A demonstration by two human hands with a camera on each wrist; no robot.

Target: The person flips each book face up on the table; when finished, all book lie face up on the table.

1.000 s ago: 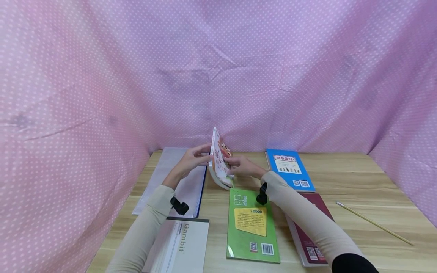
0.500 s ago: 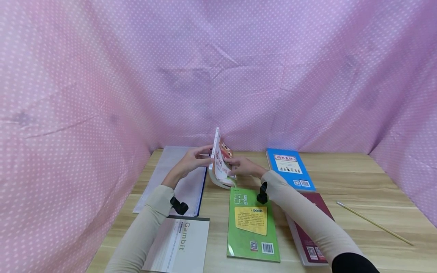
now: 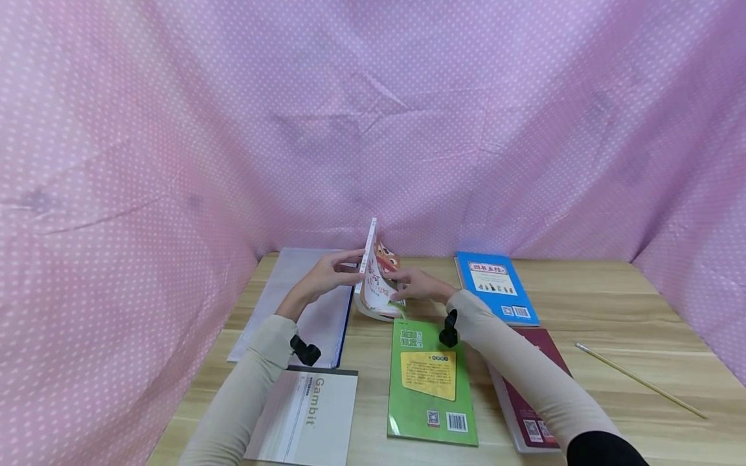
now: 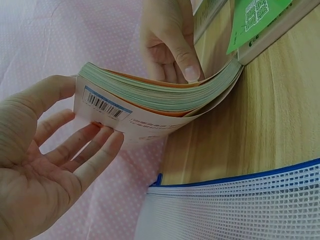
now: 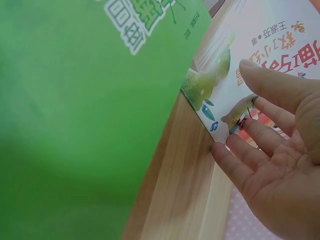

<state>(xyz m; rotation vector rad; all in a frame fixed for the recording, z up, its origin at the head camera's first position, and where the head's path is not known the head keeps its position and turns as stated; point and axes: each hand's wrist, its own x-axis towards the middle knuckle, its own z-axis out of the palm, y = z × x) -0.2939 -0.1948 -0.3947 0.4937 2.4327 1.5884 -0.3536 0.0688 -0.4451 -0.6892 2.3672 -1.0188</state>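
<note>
A paperback book (image 3: 377, 278) with a cartoon animal and red characters on its cover stands tilted on the table, its pages bowed in the left wrist view. My left hand (image 3: 327, 275) reaches it from the left. Its thumb touches the spine edge, and its fairly straight fingers rest on the back cover beside the barcode (image 4: 104, 104). From the other side, my right hand (image 3: 421, 285) lies against the front cover with extended fingers. In the right wrist view, the right hand's thumb (image 5: 272, 82) stands near the printed title.
A green book (image 3: 428, 421) lies in front. A white notebook (image 3: 326, 414) and a pale mesh folder (image 3: 274, 304) are to the left. At right lie a blue book (image 3: 492, 304), a maroon book (image 3: 539, 343) and a pencil (image 3: 641, 380). A pink dotted cloth (image 3: 373, 129) hangs behind.
The book's top has shifted slightly right, and its front cover has turned a little more toward the head camera. Both hands stay against it.
</note>
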